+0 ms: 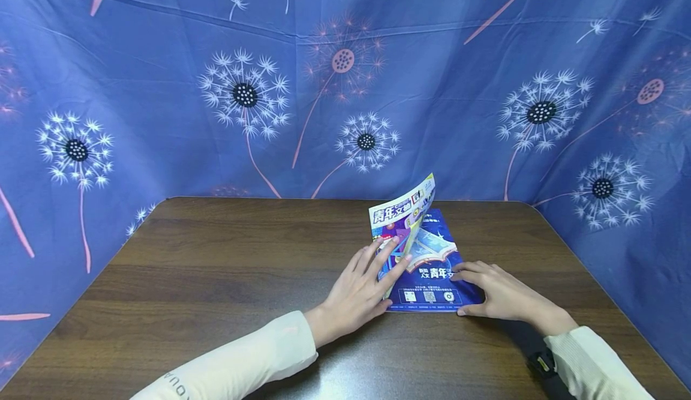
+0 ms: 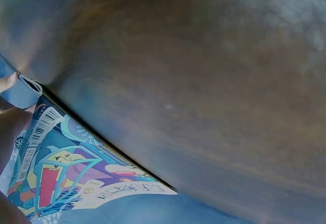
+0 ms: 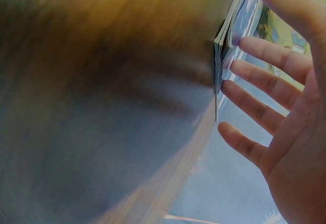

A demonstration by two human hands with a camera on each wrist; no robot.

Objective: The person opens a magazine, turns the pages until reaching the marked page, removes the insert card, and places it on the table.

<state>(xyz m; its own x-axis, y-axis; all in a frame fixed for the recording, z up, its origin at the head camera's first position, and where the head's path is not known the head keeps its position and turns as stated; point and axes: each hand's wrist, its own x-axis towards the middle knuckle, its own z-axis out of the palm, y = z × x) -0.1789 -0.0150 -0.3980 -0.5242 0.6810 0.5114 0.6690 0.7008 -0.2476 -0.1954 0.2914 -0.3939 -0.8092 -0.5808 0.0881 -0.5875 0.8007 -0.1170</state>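
Note:
A magazine (image 1: 435, 292) lies on the wooden table, right of the middle. Its front cover (image 1: 391, 211) is lifted and curls up toward the left, baring a blue page with a picture of an open book. My left hand (image 1: 358, 289) lies over the raised cover with its fingers spread. In the left wrist view the cover's colourful print and barcode (image 2: 47, 124) show beside the fingers. At the right edge of the magazine, my right hand (image 1: 499, 292) touches the page with its fingertips. The right wrist view has those fingers (image 3: 257, 107) nearly straight against the page edges.
The brown wooden table (image 1: 216, 268) spreads out to the left and in front of the magazine. A blue cloth (image 1: 162, 88) with dandelion prints hangs behind and along both sides. A dark wrist device (image 1: 541, 363) sits by the right sleeve.

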